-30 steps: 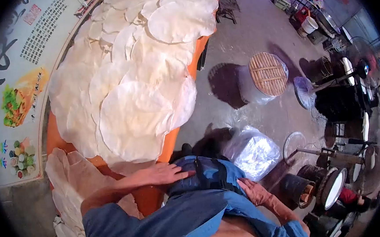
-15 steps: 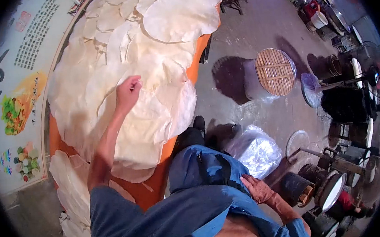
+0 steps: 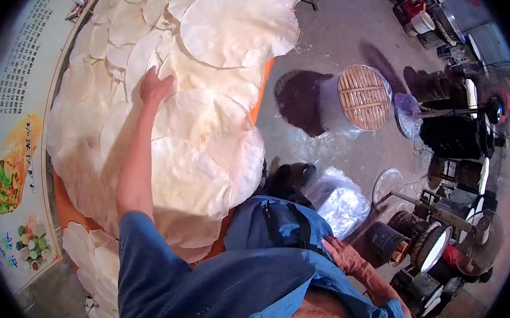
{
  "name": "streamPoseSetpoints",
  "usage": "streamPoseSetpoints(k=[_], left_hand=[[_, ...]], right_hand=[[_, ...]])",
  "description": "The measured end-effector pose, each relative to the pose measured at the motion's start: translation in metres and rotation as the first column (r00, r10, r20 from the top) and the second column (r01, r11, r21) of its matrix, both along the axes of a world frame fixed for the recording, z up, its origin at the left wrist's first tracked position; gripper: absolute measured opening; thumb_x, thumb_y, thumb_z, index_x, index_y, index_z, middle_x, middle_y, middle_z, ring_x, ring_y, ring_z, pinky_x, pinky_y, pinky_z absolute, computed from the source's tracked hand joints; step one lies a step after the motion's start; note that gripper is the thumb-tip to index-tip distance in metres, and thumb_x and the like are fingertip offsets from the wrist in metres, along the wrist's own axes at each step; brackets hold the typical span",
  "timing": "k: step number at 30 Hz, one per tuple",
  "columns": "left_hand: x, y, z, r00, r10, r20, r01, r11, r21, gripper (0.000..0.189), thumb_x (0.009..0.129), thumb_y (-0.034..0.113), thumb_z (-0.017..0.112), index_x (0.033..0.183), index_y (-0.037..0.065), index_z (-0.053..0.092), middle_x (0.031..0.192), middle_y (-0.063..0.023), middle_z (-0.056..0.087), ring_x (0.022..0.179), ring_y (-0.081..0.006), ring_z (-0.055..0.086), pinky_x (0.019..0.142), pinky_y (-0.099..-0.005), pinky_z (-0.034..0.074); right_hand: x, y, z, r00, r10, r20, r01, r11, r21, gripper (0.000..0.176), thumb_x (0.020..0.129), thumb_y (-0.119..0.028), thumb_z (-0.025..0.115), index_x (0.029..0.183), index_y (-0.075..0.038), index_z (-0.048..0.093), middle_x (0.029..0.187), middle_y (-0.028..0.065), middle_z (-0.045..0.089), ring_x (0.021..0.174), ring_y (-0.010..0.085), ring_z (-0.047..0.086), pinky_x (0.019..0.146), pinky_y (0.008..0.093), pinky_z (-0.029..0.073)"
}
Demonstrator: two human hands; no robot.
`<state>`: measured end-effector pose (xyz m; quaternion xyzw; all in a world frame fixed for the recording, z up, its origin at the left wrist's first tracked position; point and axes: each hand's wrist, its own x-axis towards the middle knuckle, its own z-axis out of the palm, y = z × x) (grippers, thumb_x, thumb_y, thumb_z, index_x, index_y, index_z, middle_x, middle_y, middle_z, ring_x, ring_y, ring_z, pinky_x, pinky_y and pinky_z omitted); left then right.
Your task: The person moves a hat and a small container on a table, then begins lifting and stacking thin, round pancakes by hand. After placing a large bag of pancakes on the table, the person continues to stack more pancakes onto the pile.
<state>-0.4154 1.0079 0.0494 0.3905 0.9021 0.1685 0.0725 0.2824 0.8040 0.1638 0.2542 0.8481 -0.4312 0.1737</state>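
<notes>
My left hand [image 3: 156, 87] reaches over a broad pile of thin, round, cream-coloured sheets [image 3: 190, 163], which look like a dough or starch product. Its thumb is apart from the index finger, and the fingertips seem to touch a sheet near the middle; some fingers are hidden. Overlapping sheets spread across an orange surface [image 3: 71, 210], with a large round one [image 3: 240, 27] at the far end. On the right, my right hand [image 3: 343, 253] rests on my blue trousers [image 3: 271, 223] by the hip, its fingers stretched out and holding nothing.
A printed wall panel [image 3: 9, 117] runs along the left. Right of the sheets stand a plastic-wrapped container with a slatted bamboo lid [image 3: 365, 98], a clear plastic bundle [image 3: 336, 200] and a standing fan [image 3: 488, 234]. Buckets [image 3: 385, 241] and other gear line the right side.
My left hand has moved forward over the sheets, and its closed fingers have opened. The near sheet now lies flatter and wider. My right hand stays on my trousers; the view has shifted slightly.
</notes>
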Motion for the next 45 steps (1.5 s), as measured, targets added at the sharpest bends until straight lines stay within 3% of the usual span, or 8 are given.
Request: streamPoseSetpoints(k=[7,11,17,22,27,33,41,45], left_hand=[[-0.040,0.008,0.017,0.800,-0.102,0.592,-0.075,0.961,0.268,0.055,0.076,0.030,0.081,0.120,0.000,0.064,0.105,-0.0105,0.071,0.098,-0.0181,0.065,0.083,-0.0325,0.050],[-0.036,0.012,0.121,0.968,-0.216,0.131,0.118,0.845,0.521,0.068,0.080,0.034,0.079,0.133,-0.002,0.055,0.106,-0.0125,0.069,0.088,-0.0157,0.064,0.077,-0.0315,0.051],[0.029,0.029,0.314,0.945,-0.292,-0.147,0.322,0.911,0.259,0.049,0.090,0.026,0.068,0.132,0.002,0.057,0.110,-0.0094,0.069,0.099,-0.0154,0.064,0.084,-0.0288,0.053],[0.071,0.041,0.374,0.871,-0.465,-0.158,0.388,0.455,0.801,0.026,0.085,0.009,0.063,0.109,-0.001,0.064,0.098,-0.0050,0.063,0.090,-0.0146,0.057,0.080,-0.0282,0.049],[0.043,-0.031,0.348,0.943,-0.265,0.202,-0.011,0.581,0.814,0.041,0.091,0.019,0.065,0.129,0.004,0.058,0.118,-0.0103,0.064,0.102,-0.0200,0.064,0.084,-0.0344,0.054],[0.067,-0.157,0.107,0.618,-0.151,0.772,-0.327,0.843,0.427,0.037,0.087,0.008,0.067,0.123,0.006,0.060,0.108,-0.0046,0.064,0.098,-0.0186,0.062,0.082,-0.0377,0.051],[0.062,-0.139,0.067,0.982,-0.084,-0.168,0.098,0.992,0.076,0.043,0.081,0.014,0.068,0.121,0.002,0.059,0.107,-0.0223,0.065,0.094,-0.0372,0.064,0.082,-0.0422,0.051],[0.030,-0.052,0.057,0.989,-0.064,0.136,0.035,0.977,0.212,0.046,0.081,0.019,0.070,0.121,-0.001,0.058,0.100,-0.0186,0.068,0.087,-0.0288,0.067,0.078,-0.0395,0.052]], right_hand=[[-0.002,0.017,-0.002,0.999,0.027,-0.017,-0.027,1.000,-0.012,0.076,0.086,-0.030,0.060,0.148,-0.001,0.027,0.141,0.0314,0.039,0.121,0.0472,0.048,0.102,0.0492,0.042],[0.000,0.029,-0.010,0.996,0.036,-0.077,-0.036,0.999,0.000,0.078,0.085,-0.031,0.062,0.148,-0.002,0.026,0.141,0.0312,0.039,0.121,0.0470,0.048,0.102,0.0492,0.042],[0.003,0.046,-0.021,0.989,0.085,-0.122,-0.091,0.995,-0.042,0.096,0.075,-0.034,0.072,0.150,-0.006,0.022,0.143,0.0315,0.036,0.120,0.0486,0.047,0.104,0.0494,0.041],[-0.002,0.061,-0.020,0.985,0.133,-0.113,-0.141,0.988,-0.066,0.099,0.072,-0.033,0.074,0.150,-0.005,0.021,0.144,0.0314,0.034,0.121,0.0489,0.046,0.104,0.0493,0.040],[-0.005,0.066,-0.025,0.982,0.103,-0.157,-0.116,0.990,-0.077,0.093,0.077,-0.036,0.071,0.150,-0.004,0.022,0.143,0.0317,0.034,0.122,0.0487,0.046,0.104,0.0497,0.041],[-0.007,0.072,-0.029,0.978,0.119,-0.169,-0.131,0.989,-0.063,0.082,0.082,-0.030,0.065,0.149,-0.003,0.025,0.141,0.0315,0.038,0.120,0.0481,0.048,0.101,0.0492,0.044],[-0.024,0.081,-0.011,0.965,0.192,-0.178,-0.195,0.981,-0.001,0.072,0.085,-0.023,0.061,0.145,0.003,0.030,0.139,0.0319,0.040,0.116,0.0472,0.052,0.097,0.0492,0.046],[-0.028,0.079,-0.002,0.977,0.155,-0.148,-0.163,0.986,-0.039,0.074,0.084,-0.022,0.062,0.145,0.002,0.030,0.138,0.0316,0.041,0.117,0.0471,0.051,0.098,0.0499,0.046]])
